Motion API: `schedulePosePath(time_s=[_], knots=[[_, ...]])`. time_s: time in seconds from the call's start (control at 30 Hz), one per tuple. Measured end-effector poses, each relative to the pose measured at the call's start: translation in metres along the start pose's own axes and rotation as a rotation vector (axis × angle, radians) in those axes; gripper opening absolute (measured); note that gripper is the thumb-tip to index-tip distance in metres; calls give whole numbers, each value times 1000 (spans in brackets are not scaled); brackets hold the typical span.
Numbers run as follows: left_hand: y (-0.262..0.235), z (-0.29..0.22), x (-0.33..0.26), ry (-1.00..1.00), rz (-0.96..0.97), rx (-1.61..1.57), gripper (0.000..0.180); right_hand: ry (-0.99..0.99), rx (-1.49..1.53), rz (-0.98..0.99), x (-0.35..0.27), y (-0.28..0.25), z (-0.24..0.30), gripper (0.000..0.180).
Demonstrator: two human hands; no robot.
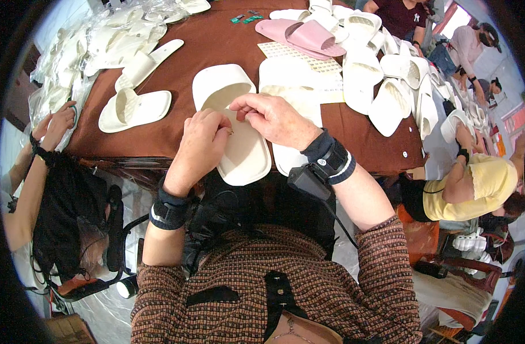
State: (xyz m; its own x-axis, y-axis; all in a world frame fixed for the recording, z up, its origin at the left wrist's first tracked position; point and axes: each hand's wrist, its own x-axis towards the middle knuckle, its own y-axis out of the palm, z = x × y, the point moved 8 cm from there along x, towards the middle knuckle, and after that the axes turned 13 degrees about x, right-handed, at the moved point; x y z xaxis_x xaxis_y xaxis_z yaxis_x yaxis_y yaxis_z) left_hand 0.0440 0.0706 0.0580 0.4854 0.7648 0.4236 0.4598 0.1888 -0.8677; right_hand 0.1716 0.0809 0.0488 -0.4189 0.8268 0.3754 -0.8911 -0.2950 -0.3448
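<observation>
White foam slipper (239, 146), sole up | both hands' fingers pinched together on it

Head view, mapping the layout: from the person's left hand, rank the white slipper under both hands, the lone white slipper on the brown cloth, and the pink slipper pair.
1. White slipper under both hands, touching the left hand.
2. Lone white slipper, to the left.
3. Pink slipper pair, far side, right.
</observation>
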Motion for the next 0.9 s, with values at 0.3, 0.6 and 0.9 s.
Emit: schedulePosePath(time_s=[0.3, 0.6, 0.9], knots=[[-7, -5, -1, 74, 34, -107, 11, 22, 23, 9, -1, 1, 2, 30], [-8, -12, 8, 90, 2, -22, 9, -52, 18, -43, 2, -3, 5, 29], [-1, -14, 7, 86, 15, 116, 10, -61, -113, -46, 1, -1, 6, 26]])
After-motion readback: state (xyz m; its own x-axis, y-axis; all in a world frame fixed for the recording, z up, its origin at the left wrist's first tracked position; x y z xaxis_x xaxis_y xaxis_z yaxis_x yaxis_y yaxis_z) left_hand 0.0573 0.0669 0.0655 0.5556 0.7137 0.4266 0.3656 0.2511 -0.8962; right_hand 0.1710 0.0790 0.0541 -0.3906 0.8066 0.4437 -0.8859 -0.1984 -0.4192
